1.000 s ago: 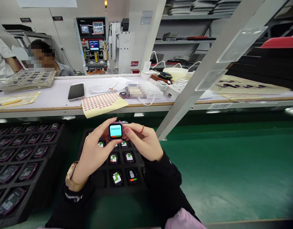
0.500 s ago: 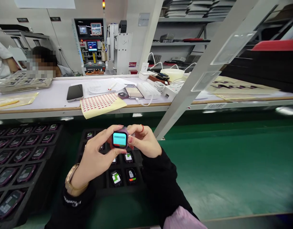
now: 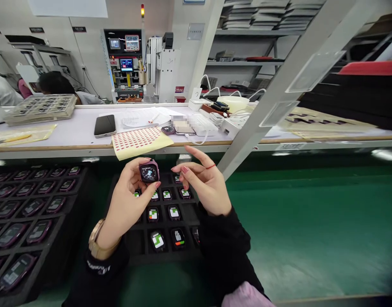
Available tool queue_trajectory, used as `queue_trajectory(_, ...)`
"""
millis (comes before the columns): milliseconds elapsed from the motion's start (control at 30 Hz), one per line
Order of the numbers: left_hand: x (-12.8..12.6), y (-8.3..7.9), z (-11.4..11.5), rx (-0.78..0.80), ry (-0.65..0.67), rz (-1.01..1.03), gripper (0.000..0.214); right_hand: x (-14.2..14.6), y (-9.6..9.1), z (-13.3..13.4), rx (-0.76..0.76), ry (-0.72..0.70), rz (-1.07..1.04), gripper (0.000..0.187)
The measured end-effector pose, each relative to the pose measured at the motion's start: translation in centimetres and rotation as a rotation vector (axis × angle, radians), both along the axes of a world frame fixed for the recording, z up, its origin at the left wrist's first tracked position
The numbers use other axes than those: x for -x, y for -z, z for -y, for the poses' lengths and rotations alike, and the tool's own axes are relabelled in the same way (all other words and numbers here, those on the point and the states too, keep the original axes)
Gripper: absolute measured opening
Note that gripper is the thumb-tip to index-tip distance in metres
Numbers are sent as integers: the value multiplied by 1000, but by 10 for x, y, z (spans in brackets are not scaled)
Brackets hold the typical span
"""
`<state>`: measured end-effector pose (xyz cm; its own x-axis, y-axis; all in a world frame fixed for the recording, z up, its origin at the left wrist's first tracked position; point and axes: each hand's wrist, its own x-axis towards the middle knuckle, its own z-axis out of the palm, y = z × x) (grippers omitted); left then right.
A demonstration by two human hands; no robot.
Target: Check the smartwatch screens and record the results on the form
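Observation:
My left hand (image 3: 128, 200) pinches a small pink smartwatch body (image 3: 149, 171) between thumb and fingers, its dark screen showing a round dial. My right hand (image 3: 204, 181) hovers just right of the watch, fingers spread and holding nothing. Both hands are above a black compartment tray (image 3: 141, 243) on the green belt, which holds several watch bodies with lit screens.
A second black tray (image 3: 26, 213) of watch bodies lies at the left. Beyond the belt a white bench (image 3: 81, 128) carries a dark phone (image 3: 104, 125), a yellow sheet of red dot stickers (image 3: 139, 140), papers and chargers. A slanted white post (image 3: 272, 91) crosses at the right. A person sits at the far left.
My right hand has let go of the watch and opened to the right. The watch screen has changed from a green fill to a dark dial, and the left hand has lifted it slightly.

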<state>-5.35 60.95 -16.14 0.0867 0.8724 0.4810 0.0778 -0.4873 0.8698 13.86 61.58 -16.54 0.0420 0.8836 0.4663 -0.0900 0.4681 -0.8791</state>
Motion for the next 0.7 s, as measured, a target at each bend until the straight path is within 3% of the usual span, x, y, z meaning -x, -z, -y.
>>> queue_trajectory(67, 0, 0, -1, 12, -14, 9, 45, 0, 2, 2, 10, 9, 2, 59)
queue_trajectory(167, -1, 1, -2, 30, -21, 8, 45, 4, 3, 5, 13, 2, 42, 37)
queue_trajectory(267, -2, 2, -3, 41, -5, -7, 47, 12, 2, 8, -19, -5, 73, 28)
queue_trajectory(700, -13, 7, 4, 75, 31, -70, 53, 27, 0, 13, 36, 109, -7, 23)
